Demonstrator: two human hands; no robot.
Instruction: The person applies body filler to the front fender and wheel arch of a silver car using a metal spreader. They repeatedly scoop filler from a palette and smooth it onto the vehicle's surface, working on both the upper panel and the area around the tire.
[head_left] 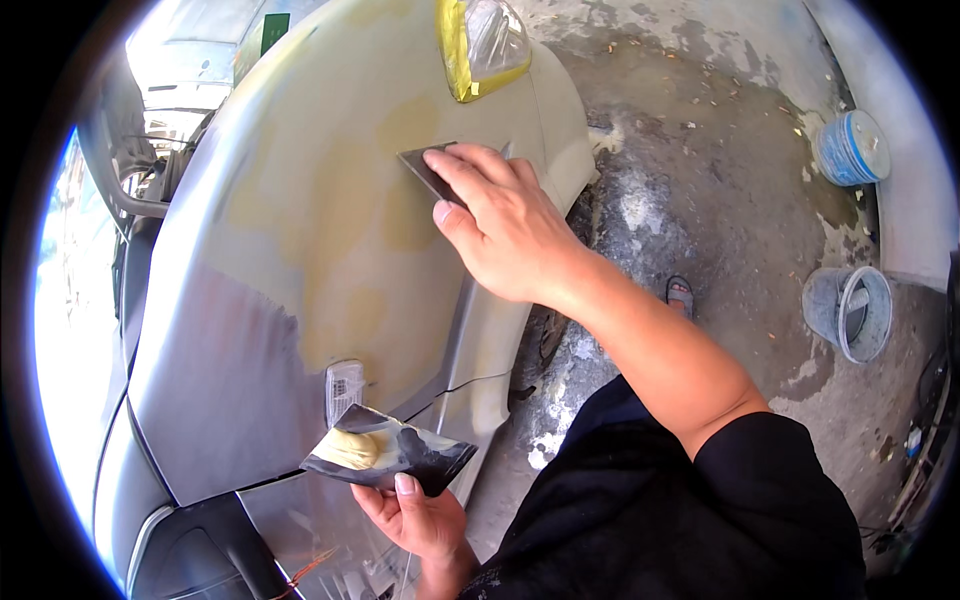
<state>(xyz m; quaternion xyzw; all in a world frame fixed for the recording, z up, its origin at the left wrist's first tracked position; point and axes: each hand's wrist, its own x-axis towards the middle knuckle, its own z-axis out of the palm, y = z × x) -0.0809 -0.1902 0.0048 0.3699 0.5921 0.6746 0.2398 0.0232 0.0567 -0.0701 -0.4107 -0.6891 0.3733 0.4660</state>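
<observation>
My right hand grips a dark, flat putty spreader and holds it to the upper part of a grey car fender. Patches of yellowish filler are smeared over the fender near it. Lower down, my left hand pinches the edge of a dark mixing board, thumb on top. A lump of pale yellow putty sits on the board. Just above the board, a clear side marker lamp is in the fender.
Yellow masking tape and plastic surround the headlight at the fender's front. A grey pail and a blue-and-white bucket stand on the stained concrete floor to the right. Thin orange wires show at lower left.
</observation>
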